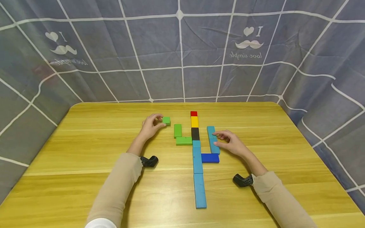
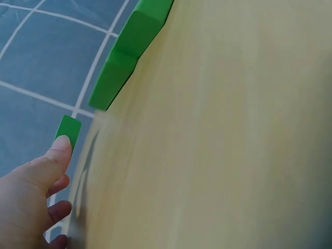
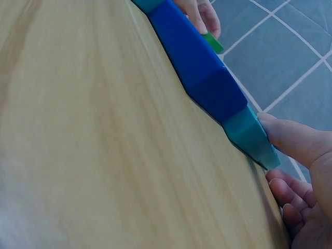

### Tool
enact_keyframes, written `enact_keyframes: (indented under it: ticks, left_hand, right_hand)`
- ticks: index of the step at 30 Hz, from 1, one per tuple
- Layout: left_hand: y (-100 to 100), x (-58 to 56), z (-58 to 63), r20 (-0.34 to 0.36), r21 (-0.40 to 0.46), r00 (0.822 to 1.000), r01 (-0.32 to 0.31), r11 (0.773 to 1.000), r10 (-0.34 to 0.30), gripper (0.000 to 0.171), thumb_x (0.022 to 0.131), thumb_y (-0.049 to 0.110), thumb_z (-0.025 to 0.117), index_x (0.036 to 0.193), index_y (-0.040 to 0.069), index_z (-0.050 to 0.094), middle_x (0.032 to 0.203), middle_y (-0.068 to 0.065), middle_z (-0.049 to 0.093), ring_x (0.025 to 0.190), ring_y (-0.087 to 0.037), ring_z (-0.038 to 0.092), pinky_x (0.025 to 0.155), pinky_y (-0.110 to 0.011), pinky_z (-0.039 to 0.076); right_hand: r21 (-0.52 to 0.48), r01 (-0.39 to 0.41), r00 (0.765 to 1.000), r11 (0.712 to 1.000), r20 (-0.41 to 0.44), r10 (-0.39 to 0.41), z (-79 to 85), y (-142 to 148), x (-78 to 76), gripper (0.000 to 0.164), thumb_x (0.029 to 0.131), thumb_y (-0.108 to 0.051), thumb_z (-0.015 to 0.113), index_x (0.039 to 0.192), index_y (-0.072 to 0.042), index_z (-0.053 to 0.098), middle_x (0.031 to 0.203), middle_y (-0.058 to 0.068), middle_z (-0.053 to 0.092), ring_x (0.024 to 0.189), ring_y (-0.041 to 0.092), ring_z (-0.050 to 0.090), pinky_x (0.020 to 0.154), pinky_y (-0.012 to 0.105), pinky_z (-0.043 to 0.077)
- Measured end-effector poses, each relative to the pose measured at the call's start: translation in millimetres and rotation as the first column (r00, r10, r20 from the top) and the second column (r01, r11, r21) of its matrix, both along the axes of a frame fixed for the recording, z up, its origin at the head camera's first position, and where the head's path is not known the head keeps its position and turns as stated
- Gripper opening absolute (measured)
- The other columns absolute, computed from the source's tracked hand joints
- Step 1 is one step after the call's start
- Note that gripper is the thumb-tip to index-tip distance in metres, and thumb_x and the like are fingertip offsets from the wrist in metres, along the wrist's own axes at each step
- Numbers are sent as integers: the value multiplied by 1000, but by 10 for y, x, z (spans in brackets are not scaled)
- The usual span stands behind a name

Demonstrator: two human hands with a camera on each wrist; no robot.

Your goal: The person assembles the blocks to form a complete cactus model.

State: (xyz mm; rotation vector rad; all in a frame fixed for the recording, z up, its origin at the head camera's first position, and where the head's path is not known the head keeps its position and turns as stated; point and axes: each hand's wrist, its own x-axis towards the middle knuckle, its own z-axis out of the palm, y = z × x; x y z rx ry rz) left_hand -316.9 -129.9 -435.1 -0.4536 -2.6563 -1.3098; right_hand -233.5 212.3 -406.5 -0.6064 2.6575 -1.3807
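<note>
Between thumb and fingers, my left hand (image 1: 149, 128) pinches a small green block (image 1: 166, 120), left of an upright-set green block (image 1: 177, 130). That one adjoins a crosswise green block (image 1: 183, 141). In the left wrist view the thumb presses the small green block (image 2: 68, 128). My right hand (image 1: 232, 144) has its thumb and fingertips at two end-to-end light blue blocks, one far (image 1: 210, 129) and one near (image 1: 215, 150), without closing round either. A dark blue block (image 1: 210, 158) links the near one to the central column. The right wrist view shows the thumb right at a light blue block (image 3: 249, 137).
The central column runs away from me: long light blue blocks (image 1: 200, 191), a black block (image 1: 195, 134), a yellow block (image 1: 194, 122) and a red block (image 1: 194, 113). All lie on a wooden table (image 1: 85, 139). A grey checked curtain (image 1: 159, 44) stands behind its far edge.
</note>
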Motion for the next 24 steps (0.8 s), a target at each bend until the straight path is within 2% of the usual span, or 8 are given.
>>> enact_keyframes:
  ticks: [9,24]
  left_hand:
    - [224,-120,-34,17,-47,1000,-10,999,11,37,84,19,67,115,3,56,101,-13,57,95,-28,47,90,-49,20]
    - [373,-188,-10,57,-143,998,-16,990,24,38,84,25,66,117,7,58,107,-10,57,96,-27,44,93,-49,19]
  right_hand:
    - [-1,7,1000,1000,8,-7,-13,2,-9,37,83,-4,64,118,8,55,102,23,52,91,33,45,77,35,37]
    - [2,8,1000,1000,-2,-8,-8,2,-6,37,83,-4,65,117,8,56,100,22,52,89,32,45,75,32,36]
